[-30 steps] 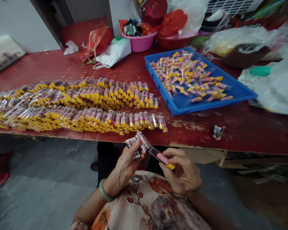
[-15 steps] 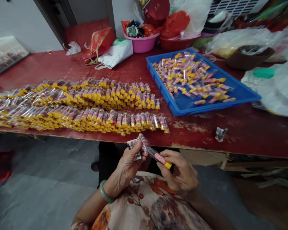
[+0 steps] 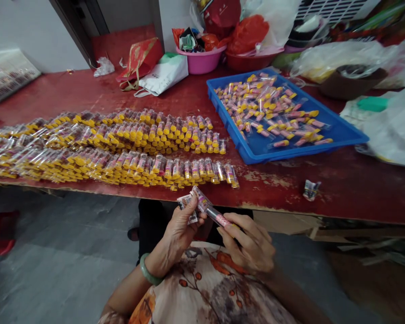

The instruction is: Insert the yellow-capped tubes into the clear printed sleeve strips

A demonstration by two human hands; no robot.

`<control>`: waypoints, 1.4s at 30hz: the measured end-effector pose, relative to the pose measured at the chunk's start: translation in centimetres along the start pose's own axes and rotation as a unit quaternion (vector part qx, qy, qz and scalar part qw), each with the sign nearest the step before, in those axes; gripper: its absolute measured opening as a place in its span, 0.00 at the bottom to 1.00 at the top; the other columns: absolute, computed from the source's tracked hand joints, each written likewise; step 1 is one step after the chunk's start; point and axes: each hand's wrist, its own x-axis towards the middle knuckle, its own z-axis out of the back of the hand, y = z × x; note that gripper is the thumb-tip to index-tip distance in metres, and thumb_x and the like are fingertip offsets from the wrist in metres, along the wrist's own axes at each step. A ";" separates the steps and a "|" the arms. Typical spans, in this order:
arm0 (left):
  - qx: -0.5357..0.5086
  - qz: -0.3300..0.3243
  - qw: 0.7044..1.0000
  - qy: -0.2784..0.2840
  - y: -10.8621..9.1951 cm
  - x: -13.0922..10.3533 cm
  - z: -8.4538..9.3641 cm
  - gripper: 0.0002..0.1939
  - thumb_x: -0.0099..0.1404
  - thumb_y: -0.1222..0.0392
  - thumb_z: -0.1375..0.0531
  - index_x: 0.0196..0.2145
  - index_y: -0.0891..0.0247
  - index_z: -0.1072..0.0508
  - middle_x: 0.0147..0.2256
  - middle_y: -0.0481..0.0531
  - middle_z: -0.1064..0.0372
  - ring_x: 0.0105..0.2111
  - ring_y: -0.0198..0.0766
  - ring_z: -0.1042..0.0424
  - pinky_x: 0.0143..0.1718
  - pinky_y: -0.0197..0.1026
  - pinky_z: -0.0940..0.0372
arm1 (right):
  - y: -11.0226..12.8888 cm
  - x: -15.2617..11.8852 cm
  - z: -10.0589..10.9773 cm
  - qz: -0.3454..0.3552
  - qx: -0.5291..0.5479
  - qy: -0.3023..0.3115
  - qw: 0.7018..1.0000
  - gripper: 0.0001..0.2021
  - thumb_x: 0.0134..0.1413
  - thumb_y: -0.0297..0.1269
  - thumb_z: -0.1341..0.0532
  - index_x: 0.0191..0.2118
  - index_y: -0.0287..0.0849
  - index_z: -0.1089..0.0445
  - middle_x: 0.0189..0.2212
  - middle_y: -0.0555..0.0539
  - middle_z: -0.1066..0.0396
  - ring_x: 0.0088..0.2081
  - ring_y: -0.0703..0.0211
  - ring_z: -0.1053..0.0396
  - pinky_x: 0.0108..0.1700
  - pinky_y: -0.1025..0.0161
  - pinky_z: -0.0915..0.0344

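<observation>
My left hand [image 3: 182, 227] pinches a clear printed plastic sleeve [image 3: 202, 200] between thumb and fingers. A small stack of flat printed sleeves [image 3: 183, 200] is tucked in the same hand, partly behind the thumb. My right hand [image 3: 251, 245] grips a clear tube [image 3: 220, 218] with pink contents. The tube's front end lies inside the mouth of the sleeve, slanting up to the left. Fingers cover most of its yellow cap. Both hands are over my lap, just in front of the table edge.
Long stacked rows of wrapped tubes [image 3: 121, 166] with yellow caps lie on the red table [image 3: 273, 189]. A blue tray [image 3: 340, 139] holds many loose pink tubes. A small printed bundle [image 3: 311, 190] sits at right. Behind are a pink basin [image 3: 202, 63] and bags [image 3: 165, 74].
My right hand has shifted slightly left along the tube, its fingers now over the yellow cap. The tube reaches further into the sleeve, while my left hand is nearly still.
</observation>
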 end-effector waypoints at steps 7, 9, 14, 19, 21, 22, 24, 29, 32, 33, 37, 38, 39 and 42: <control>0.046 -0.004 0.999 0.010 0.2 -0.3 0.0 0.16 0.49 0.55 0.29 0.29 0.68 0.27 0.23 0.47 0.31 0.20 0.28 0.32 0.22 0.30 0.37 | 0.4 -0.2 -0.8 -0.180 0.127 -0.065 0.973 0.17 0.47 0.22 0.35 0.43 0.41 0.34 0.37 0.45 0.27 0.39 0.57 0.27 0.38 0.60 0.27; 0.052 0.016 0.998 0.008 0.2 -0.4 -0.1 0.15 0.48 0.57 0.28 0.29 0.68 0.27 0.24 0.47 0.30 0.20 0.28 0.32 0.22 0.30 0.36 | 0.4 -0.5 -0.9 -0.200 0.145 -0.064 0.967 0.17 0.47 0.23 0.35 0.43 0.43 0.34 0.38 0.46 0.27 0.39 0.57 0.27 0.39 0.59 0.28; 0.039 0.026 0.999 -0.004 -0.1 -0.4 -0.1 0.14 0.46 0.63 0.28 0.31 0.68 0.25 0.27 0.48 0.27 0.22 0.29 0.30 0.23 0.30 0.35 | 0.3 -0.5 -0.2 -0.221 0.138 -0.074 0.963 0.16 0.45 0.23 0.34 0.41 0.42 0.33 0.39 0.46 0.27 0.39 0.57 0.27 0.39 0.59 0.28; 0.030 0.005 1.000 -0.010 -0.1 0.0 0.3 0.14 0.45 0.63 0.27 0.30 0.69 0.25 0.25 0.47 0.28 0.22 0.28 0.30 0.23 0.29 0.35 | 0.4 0.0 0.6 -0.234 0.137 -0.093 0.958 0.13 0.46 0.24 0.35 0.39 0.43 0.32 0.36 0.47 0.27 0.36 0.58 0.27 0.37 0.60 0.28; 0.024 -0.006 1.000 -0.015 -0.1 0.0 0.3 0.15 0.44 0.63 0.27 0.29 0.68 0.25 0.25 0.46 0.28 0.21 0.27 0.31 0.23 0.29 0.35 | 0.6 0.0 0.8 -0.235 0.145 -0.086 0.957 0.13 0.47 0.24 0.35 0.39 0.43 0.32 0.37 0.47 0.27 0.37 0.57 0.27 0.36 0.60 0.28; 0.022 -0.008 1.000 -0.020 -0.1 -0.1 0.3 0.15 0.44 0.62 0.27 0.29 0.67 0.25 0.25 0.45 0.28 0.21 0.27 0.32 0.23 0.29 0.35 | 0.7 -0.1 0.9 -0.231 0.148 -0.080 0.958 0.13 0.47 0.25 0.35 0.40 0.43 0.32 0.38 0.46 0.27 0.37 0.57 0.27 0.37 0.60 0.28; 0.016 -0.005 0.999 -0.036 -0.1 -0.1 0.1 0.16 0.43 0.61 0.26 0.29 0.67 0.26 0.23 0.45 0.30 0.20 0.26 0.33 0.22 0.29 0.36 | 1.0 -0.2 1.0 -0.208 0.143 -0.065 0.965 0.16 0.47 0.25 0.35 0.43 0.44 0.32 0.39 0.46 0.27 0.38 0.57 0.26 0.37 0.59 0.27; 0.000 0.015 0.999 -0.043 -0.2 -0.2 -0.1 0.16 0.43 0.59 0.26 0.27 0.68 0.26 0.22 0.47 0.30 0.20 0.27 0.33 0.23 0.30 0.35 | 1.5 0.0 0.9 -0.109 0.059 -0.049 0.991 0.18 0.45 0.23 0.34 0.43 0.42 0.33 0.38 0.46 0.26 0.37 0.58 0.25 0.37 0.61 0.25; -0.012 0.013 1.000 -0.014 0.0 -0.4 0.0 0.15 0.47 0.59 0.28 0.29 0.68 0.26 0.24 0.48 0.29 0.22 0.29 0.31 0.25 0.31 0.34 | 1.6 0.3 0.7 -0.052 0.039 -0.029 0.997 0.19 0.43 0.20 0.33 0.43 0.39 0.33 0.39 0.44 0.26 0.38 0.59 0.25 0.39 0.62 0.25; -0.016 0.008 1.000 -0.007 0.1 -0.5 0.0 0.14 0.47 0.59 0.28 0.30 0.67 0.26 0.25 0.48 0.29 0.23 0.29 0.30 0.26 0.31 0.34 | 1.6 0.3 0.5 -0.040 0.034 -0.023 0.998 0.20 0.42 0.20 0.32 0.43 0.38 0.33 0.39 0.43 0.26 0.39 0.59 0.25 0.40 0.62 0.25; -0.017 0.004 1.000 -0.017 0.2 -0.9 -0.3 0.17 0.45 0.58 0.27 0.30 0.66 0.27 0.25 0.47 0.29 0.22 0.30 0.31 0.25 0.32 0.34 | 1.3 -0.1 0.2 -0.008 -0.029 -0.029 0.999 0.21 0.41 0.22 0.30 0.44 0.36 0.32 0.41 0.42 0.26 0.41 0.57 0.26 0.42 0.61 0.25; -0.016 0.005 1.000 -0.024 0.2 -1.0 -0.4 0.17 0.45 0.58 0.27 0.30 0.66 0.27 0.25 0.47 0.29 0.22 0.30 0.31 0.24 0.31 0.34 | 1.2 -0.2 0.2 -0.001 -0.046 -0.029 0.999 0.20 0.41 0.22 0.30 0.43 0.36 0.32 0.41 0.42 0.26 0.42 0.57 0.26 0.43 0.62 0.25; -0.015 0.004 0.999 -0.029 0.1 -1.0 -0.4 0.17 0.44 0.58 0.27 0.29 0.66 0.27 0.24 0.47 0.29 0.22 0.30 0.31 0.23 0.31 0.35 | 1.2 -0.3 0.2 0.006 -0.056 -0.032 0.998 0.20 0.40 0.23 0.30 0.43 0.37 0.32 0.41 0.42 0.26 0.41 0.57 0.26 0.42 0.62 0.25; -0.012 -0.004 0.999 -0.033 0.1 -1.0 -0.4 0.16 0.46 0.58 0.27 0.29 0.65 0.27 0.25 0.47 0.29 0.22 0.30 0.30 0.24 0.30 0.35 | 1.1 -0.4 0.3 0.005 -0.042 -0.039 0.998 0.20 0.40 0.24 0.30 0.42 0.41 0.32 0.41 0.45 0.26 0.40 0.57 0.25 0.39 0.61 0.24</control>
